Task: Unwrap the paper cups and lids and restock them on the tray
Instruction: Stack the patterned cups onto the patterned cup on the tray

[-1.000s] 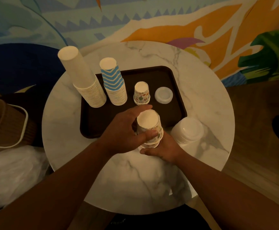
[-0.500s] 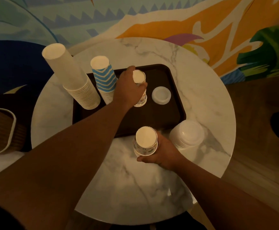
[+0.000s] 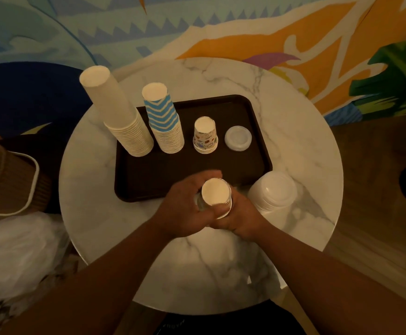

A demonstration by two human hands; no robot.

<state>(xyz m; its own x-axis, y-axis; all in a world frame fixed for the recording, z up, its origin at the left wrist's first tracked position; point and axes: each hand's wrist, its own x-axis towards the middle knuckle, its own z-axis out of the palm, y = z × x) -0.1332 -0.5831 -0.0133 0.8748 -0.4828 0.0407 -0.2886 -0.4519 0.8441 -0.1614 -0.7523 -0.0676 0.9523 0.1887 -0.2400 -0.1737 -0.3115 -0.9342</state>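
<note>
Holding a cup stack at the tray's front edge

Both hands wrap one short stack of printed cups (image 3: 216,195), upside down, right at the front edge of the brown tray (image 3: 148,180), a bit right of its middle. The left hand (image 3: 185,209) curls around the stack's left side with fingers reaching over the far side. The right hand (image 3: 238,218) cups it from the right and underneath, thumb toward me. So both are closed around the same stack. Can't tell if the stack rests on the round marble table (image 3: 197,274) or is lifted a little. Both forearms come in from the near edge and meet in a V.

On the tray, along the back edge from left to right: a tall leaning stack of plain white cups (image 3: 119,117) at the back left corner, a blue zigzag cup stack (image 3: 164,119) just beside it, a small printed cup stack (image 3: 205,136) near the middle, and a flat pile of clear lids (image 3: 237,138) toward the back right corner. The front half of the tray is bare, so that's the open room.

A wrapped stack of white lids (image 3: 273,192) sits on the table just off the tray's front right corner, close to the right hand. The near part of the table is bare marble. Off the table's left edge there's a brown paper bag (image 3: 6,180) and some crumpled clear plastic (image 3: 15,250).
</note>
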